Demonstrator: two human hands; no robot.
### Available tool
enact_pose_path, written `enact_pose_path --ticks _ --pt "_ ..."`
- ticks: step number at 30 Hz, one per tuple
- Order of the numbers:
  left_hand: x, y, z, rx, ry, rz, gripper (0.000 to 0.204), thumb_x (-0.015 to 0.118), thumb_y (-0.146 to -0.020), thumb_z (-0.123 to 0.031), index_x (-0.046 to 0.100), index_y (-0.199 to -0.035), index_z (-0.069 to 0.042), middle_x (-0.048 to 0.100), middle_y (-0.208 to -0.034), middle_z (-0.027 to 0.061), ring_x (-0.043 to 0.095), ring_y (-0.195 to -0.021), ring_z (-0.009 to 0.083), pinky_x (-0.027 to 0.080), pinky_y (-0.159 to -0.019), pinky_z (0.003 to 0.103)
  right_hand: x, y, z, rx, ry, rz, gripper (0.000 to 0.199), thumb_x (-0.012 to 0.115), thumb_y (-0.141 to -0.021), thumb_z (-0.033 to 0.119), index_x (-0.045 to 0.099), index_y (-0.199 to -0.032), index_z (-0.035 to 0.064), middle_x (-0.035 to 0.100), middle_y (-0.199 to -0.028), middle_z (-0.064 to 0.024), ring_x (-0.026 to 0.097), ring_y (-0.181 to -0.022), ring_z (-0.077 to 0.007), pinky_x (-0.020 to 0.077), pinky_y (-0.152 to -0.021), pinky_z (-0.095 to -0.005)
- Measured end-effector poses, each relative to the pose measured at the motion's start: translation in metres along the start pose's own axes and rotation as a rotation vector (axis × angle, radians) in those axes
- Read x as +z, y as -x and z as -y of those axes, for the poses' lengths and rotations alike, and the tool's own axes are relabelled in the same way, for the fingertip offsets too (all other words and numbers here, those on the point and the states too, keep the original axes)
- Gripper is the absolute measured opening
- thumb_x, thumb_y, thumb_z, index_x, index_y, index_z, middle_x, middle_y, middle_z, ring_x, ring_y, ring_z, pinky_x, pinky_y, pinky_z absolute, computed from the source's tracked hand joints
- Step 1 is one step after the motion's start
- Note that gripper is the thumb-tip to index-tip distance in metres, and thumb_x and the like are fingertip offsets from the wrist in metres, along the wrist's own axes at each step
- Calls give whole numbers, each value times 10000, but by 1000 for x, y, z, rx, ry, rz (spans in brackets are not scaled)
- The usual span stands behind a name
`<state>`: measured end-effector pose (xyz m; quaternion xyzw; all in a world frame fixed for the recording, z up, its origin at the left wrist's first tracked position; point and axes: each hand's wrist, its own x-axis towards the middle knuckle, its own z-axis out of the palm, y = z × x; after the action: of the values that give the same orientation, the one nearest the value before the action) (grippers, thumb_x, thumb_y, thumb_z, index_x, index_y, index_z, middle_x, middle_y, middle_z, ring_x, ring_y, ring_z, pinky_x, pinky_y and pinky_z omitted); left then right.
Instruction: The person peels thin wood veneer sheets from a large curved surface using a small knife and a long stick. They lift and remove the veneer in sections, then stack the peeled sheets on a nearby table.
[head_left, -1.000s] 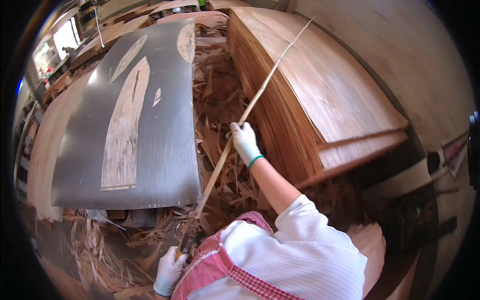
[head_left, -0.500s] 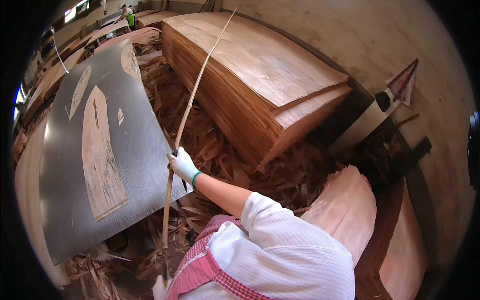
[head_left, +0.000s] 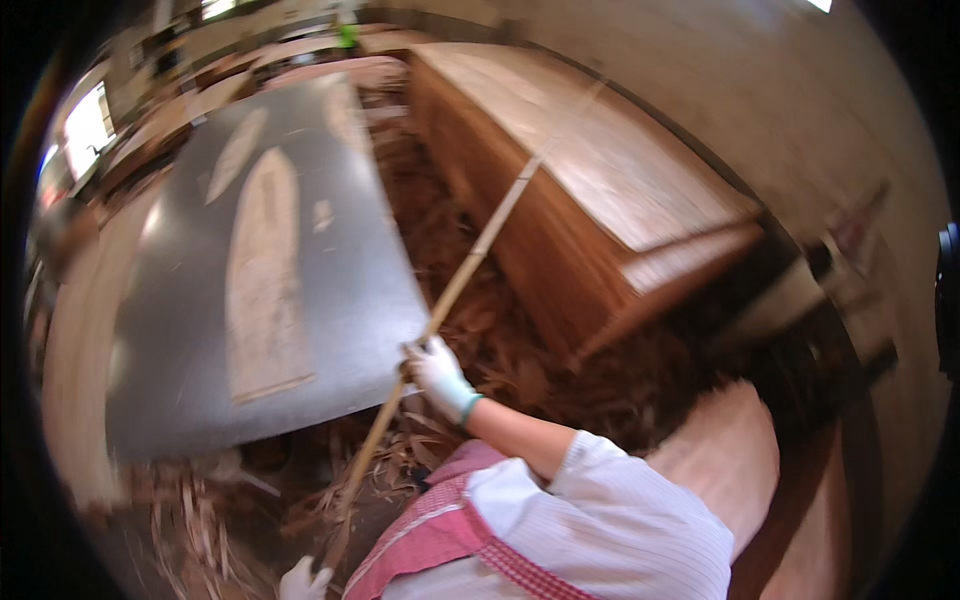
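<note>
A long thin bamboo pole [head_left: 465, 272] runs slantwise from the bottom of the view up to the far right, its far part crossing over the stacked wood sheets. My right hand [head_left: 440, 380], in a white glove with a green cuff, is closed around the pole by the near right corner of a grey metal tabletop [head_left: 370, 290]. A small dark thing shows at its fingers, too blurred to name. At the bottom edge, my gloved left hand [head_left: 304, 580] is closed at the pole's lower end, partly cut off. Wood veneer pieces [head_left: 265, 290] lie flat on the tabletop.
A tall stack of veneer sheets [head_left: 560, 150] stands to the right. Wood scraps [head_left: 465, 330] cover the floor between it and the tabletop. More curved veneer [head_left: 725, 450] lies at my right. A person in bright green [head_left: 347, 36] is far off, by other tables.
My view has turned, so the tabletop and stack sit further right and blur. The pole has tilted, its far end swinging right. Both hands keep hold of it.
</note>
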<state>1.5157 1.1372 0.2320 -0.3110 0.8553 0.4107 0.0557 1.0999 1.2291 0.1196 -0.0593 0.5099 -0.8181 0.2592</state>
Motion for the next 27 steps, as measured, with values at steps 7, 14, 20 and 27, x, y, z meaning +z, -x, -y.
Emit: enact_pose_path --ticks 7,14,20,27 --pt "113 37 73 -386 775 22 204 543 -901 -176 571 -1019 -12 611 -886 187 572 -775 324 441 -669 386 57 -37 36 -154 457 -1 222 538 -923 217 511 -973 2 617 -762 -81 518 -590 -130 450 -561 -280" --pt "131 94 43 -531 834 -179 261 510 -897 -64 524 -1145 14 599 -954 135 539 -737 201 407 -603 277 182 9 -93 204 583 411 188 573 -913 202 540 -966 24 591 -738 -67 533 -614 -154 456 -575 -310" --pt "132 161 19 -676 846 -348 361 482 -893 32 484 -1254 35 589 -1012 90 511 -704 95 378 -547 184 231 92 -207 307 673 789 312 608 -880 226 543 -1057 -23 622 -816 -138 603 -759 -251 488 -687 -377" --pt "127 275 27 -834 178 -371 265 539 -882 -109 552 -1126 -5 615 -930 149 567 -778 251 435 -645 332 197 186 -171 562 705 969 459 572 -924 379 522 -1144 -20 628 -984 -123 595 -856 -224 481 -747 -354"
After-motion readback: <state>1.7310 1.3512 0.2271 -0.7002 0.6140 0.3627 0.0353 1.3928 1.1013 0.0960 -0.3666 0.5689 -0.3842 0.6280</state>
